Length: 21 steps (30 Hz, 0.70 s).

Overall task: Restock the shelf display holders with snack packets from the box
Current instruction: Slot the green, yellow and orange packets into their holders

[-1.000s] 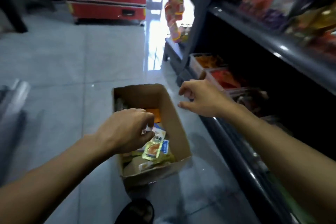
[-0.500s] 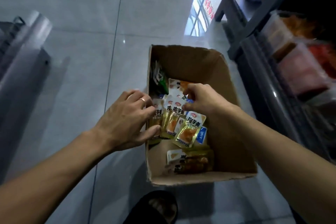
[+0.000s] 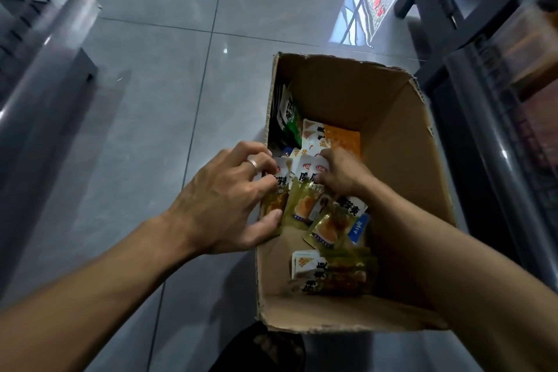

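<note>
Both hands in the box (image 3: 401, 160), close together, each clamped on the same fan of snack packets (image 3: 305, 190). Left hand (image 3: 225, 205) reaches over the box's left wall, fingers curled on the packet tops, thumb under the bottom edge of the leftmost one; ring (image 3: 253, 163) on one finger. Right hand (image 3: 342, 174) just beside it, fingers pinching the upper edges of the middle packets. One packet (image 3: 338, 222) sticks out loose at the low right of the fan. More packets flat on the box floor at the near wall (image 3: 332, 273), a green one (image 3: 291, 121) upright against the left wall, an orange one (image 3: 344, 137) at the far end. Box sits on grey floor tiles (image 3: 151, 84), its right wall near the dark shelf (image 3: 483, 118); display holders (image 3: 534, 48) on the shelf, contents blurred. Dark shoe (image 3: 265, 350) at the box's near edge
</note>
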{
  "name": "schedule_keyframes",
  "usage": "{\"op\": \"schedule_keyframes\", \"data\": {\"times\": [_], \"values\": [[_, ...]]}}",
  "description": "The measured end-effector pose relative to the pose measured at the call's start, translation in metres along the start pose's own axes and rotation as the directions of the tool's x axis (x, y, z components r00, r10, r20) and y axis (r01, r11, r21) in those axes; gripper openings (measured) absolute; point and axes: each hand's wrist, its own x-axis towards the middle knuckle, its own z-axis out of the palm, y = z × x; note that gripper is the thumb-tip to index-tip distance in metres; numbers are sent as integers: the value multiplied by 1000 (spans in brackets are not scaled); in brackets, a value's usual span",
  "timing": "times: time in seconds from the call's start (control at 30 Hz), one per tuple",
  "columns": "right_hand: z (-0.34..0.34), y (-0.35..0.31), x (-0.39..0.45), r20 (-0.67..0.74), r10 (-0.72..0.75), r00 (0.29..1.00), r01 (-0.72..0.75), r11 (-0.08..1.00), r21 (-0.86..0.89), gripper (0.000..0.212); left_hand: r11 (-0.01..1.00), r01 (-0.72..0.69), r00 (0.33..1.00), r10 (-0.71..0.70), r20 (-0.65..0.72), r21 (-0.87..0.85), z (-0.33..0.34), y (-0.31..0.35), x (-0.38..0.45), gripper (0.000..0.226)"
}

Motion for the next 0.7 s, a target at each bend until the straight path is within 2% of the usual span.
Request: {"op": "schedule_keyframes", "data": {"times": [0.13, 0.23, 0.33, 0.43, 0.5, 0.57, 0.63, 0.7], "values": [[-47, -3, -33, 21, -107, 994, 106, 993, 55, 18, 999, 26, 1000, -26, -11, -21, 1, 3, -1, 47], [-86, -13, -64, -28, -187, 982, 189, 958, 215, 7, 994, 81, 995, -84, -46, -74, -1, 5, 4, 52], [-114, -29, -90, -44, -256, 966, 254, 896, 364, 13, 966, 194, 974, -211, -83, -171, -5, 13, 18, 70], [-125, -43, -105, -53, -328, 943, 308, 804, 509, 25, 876, 298, 936, -347, -67, -379, -17, 27, 36, 79], [-124, -51, -111, -87, -333, 939, 320, 751, 578, 30, 779, 323, 919, -393, -19, -537, -28, 33, 45, 57], [-119, -57, -111, -140, -272, 952, 297, 711, 637, 29, 750, 326, 911, -412, -22, -575, -40, 35, 47, 33], [-108, -57, -107, -155, -183, 971, 239, 679, 695, 25, 767, 346, 904, -426, -27, -541, -48, 30, 40, 28], [-91, -53, -99, -106, -107, 989, 150, 700, 699, 29, 781, 385, 887, -460, -36, -491, -51, 21, 29, 28]]}}
